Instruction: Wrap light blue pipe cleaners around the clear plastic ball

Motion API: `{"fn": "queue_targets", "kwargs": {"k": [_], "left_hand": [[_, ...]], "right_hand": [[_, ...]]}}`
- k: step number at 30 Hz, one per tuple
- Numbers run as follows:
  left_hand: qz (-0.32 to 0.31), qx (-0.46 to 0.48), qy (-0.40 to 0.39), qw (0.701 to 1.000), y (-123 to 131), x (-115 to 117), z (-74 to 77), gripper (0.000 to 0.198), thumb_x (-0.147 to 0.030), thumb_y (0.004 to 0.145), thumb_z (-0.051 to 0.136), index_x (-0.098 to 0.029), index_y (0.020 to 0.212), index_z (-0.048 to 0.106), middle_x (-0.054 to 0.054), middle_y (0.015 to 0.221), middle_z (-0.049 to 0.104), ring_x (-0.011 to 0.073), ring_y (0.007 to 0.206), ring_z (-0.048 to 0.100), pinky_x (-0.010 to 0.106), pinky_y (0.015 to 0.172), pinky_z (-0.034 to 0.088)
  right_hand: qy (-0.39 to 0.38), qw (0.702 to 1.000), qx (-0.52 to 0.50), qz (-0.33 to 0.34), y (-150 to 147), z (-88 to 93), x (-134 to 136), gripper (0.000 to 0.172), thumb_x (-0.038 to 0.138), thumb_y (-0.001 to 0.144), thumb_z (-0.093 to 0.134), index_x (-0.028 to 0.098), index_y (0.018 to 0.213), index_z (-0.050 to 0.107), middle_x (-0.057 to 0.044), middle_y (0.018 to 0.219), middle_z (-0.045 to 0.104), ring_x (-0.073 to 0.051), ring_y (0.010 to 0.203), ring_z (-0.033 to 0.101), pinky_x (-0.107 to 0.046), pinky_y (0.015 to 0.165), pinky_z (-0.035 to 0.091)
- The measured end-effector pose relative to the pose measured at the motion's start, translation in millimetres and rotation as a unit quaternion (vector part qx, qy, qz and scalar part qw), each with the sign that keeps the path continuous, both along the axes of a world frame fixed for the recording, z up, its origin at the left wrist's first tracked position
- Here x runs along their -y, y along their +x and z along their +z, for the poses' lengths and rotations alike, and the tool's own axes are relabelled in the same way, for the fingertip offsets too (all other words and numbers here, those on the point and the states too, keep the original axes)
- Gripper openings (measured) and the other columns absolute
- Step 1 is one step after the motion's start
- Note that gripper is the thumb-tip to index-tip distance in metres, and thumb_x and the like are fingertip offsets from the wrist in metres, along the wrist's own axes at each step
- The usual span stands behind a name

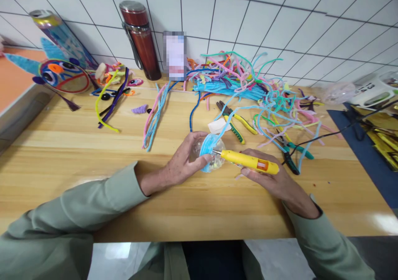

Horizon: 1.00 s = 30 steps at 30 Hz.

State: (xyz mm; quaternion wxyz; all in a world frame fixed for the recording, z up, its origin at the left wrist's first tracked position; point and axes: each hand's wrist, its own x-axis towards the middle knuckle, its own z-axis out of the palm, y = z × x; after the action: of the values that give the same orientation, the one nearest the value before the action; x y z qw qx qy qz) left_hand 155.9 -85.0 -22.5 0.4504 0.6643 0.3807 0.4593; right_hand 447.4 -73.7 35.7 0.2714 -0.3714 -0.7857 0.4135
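My left hand (188,158) grips a clear plastic ball-like piece (218,160) with light blue pipe cleaner (206,147) wound around it. The thumb presses on the front of the winding, and a loose pipe cleaner end runs up to the right. In my right hand (270,176) is a yellow hot glue gun (248,160), held sideways with its metal nozzle at the blue winding. Whether the nozzle touches the winding I cannot tell. Just behind the ball lies a small white piece of paper (219,126).
Pliers with yellow-green handles (239,124) and teal-handled pliers (292,155) lie behind and right. A tangled heap of pipe cleaners (236,87) lines the wall. A black cord (329,136) crosses the right side. A phone (175,56), red thermos (141,39) and decorated can (64,35) stand at the back.
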Motion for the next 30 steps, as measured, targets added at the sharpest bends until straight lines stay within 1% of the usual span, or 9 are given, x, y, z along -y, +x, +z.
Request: {"fn": "queue_targets", "kwargs": {"k": [3, 6, 12, 19, 22, 25, 30], "left_hand": [[-0.001, 0.001, 0.003, 1.000, -0.4, 0.2, -0.1, 0.051, -0.050, 0.106, 0.068, -0.024, 0.145, 0.048, 0.014, 0.142, 0.061, 0.0310, 0.136, 0.060, 0.054, 0.122, 0.048], [0.000, 0.000, 0.001, 1.000, -0.5, 0.4, 0.8, 0.051, -0.049, 0.106, 0.068, -0.024, 0.145, 0.048, 0.014, 0.143, 0.061, 0.0306, 0.137, 0.060, 0.053, 0.123, 0.048], [0.002, -0.003, -0.002, 1.000, -0.3, 0.4, 0.2, 0.051, -0.049, 0.105, 0.069, -0.024, 0.145, 0.049, 0.014, 0.141, 0.062, 0.0311, 0.135, 0.062, 0.053, 0.121, 0.049], [0.006, 0.009, -0.003, 1.000, -0.5, 0.6, 2.7, 0.051, -0.049, 0.104, 0.072, -0.025, 0.144, 0.052, 0.013, 0.141, 0.064, 0.0306, 0.134, 0.062, 0.052, 0.122, 0.049], [0.006, 0.003, -0.005, 1.000, -0.7, 0.5, 4.2, 0.051, -0.050, 0.104, 0.071, -0.024, 0.144, 0.053, 0.013, 0.140, 0.064, 0.0305, 0.132, 0.063, 0.051, 0.120, 0.050], [0.005, 0.001, -0.006, 1.000, -0.4, 0.4, 4.0, 0.051, -0.051, 0.104, 0.070, -0.024, 0.144, 0.052, 0.013, 0.139, 0.065, 0.0307, 0.130, 0.064, 0.051, 0.118, 0.052], [0.006, -0.001, 0.000, 1.000, 0.5, -0.2, 1.8, 0.051, -0.051, 0.105, 0.070, -0.024, 0.144, 0.051, 0.013, 0.140, 0.063, 0.0304, 0.132, 0.063, 0.052, 0.120, 0.050]], "right_hand": [[0.000, 1.000, 0.002, -0.012, 1.1, -2.5, 0.0, 0.012, 0.031, 0.101, 0.073, 0.023, 0.093, 0.070, -0.001, 0.091, 0.071, -0.017, 0.076, 0.066, -0.029, 0.069, 0.051], [-0.004, 1.000, 0.006, -0.027, 2.5, -5.4, -0.4, 0.014, 0.034, 0.103, 0.073, 0.024, 0.094, 0.070, -0.001, 0.087, 0.069, -0.018, 0.075, 0.065, -0.030, 0.068, 0.050], [-0.013, 1.000, 0.008, -0.014, 1.8, -3.9, 0.0, 0.016, 0.035, 0.102, 0.073, 0.023, 0.093, 0.069, -0.002, 0.089, 0.070, -0.018, 0.075, 0.065, -0.031, 0.068, 0.051], [-0.015, 0.999, 0.008, -0.027, 2.3, -5.4, 0.6, 0.021, 0.041, 0.104, 0.072, 0.023, 0.092, 0.069, -0.002, 0.087, 0.070, -0.019, 0.075, 0.064, -0.032, 0.067, 0.050], [-0.021, 0.999, 0.004, -0.023, 2.2, -6.1, 1.2, 0.019, 0.039, 0.102, 0.074, 0.023, 0.092, 0.070, -0.002, 0.090, 0.071, -0.018, 0.075, 0.065, -0.031, 0.067, 0.051], [-0.022, 0.999, 0.005, -0.025, 2.5, -5.4, 1.6, 0.018, 0.038, 0.102, 0.074, 0.023, 0.093, 0.070, -0.001, 0.087, 0.070, -0.018, 0.074, 0.065, -0.030, 0.067, 0.051], [-0.014, 1.000, 0.002, -0.016, 1.9, -5.7, 1.4, 0.014, 0.035, 0.102, 0.074, 0.023, 0.094, 0.070, -0.002, 0.089, 0.071, -0.018, 0.076, 0.066, -0.030, 0.068, 0.052]]}}
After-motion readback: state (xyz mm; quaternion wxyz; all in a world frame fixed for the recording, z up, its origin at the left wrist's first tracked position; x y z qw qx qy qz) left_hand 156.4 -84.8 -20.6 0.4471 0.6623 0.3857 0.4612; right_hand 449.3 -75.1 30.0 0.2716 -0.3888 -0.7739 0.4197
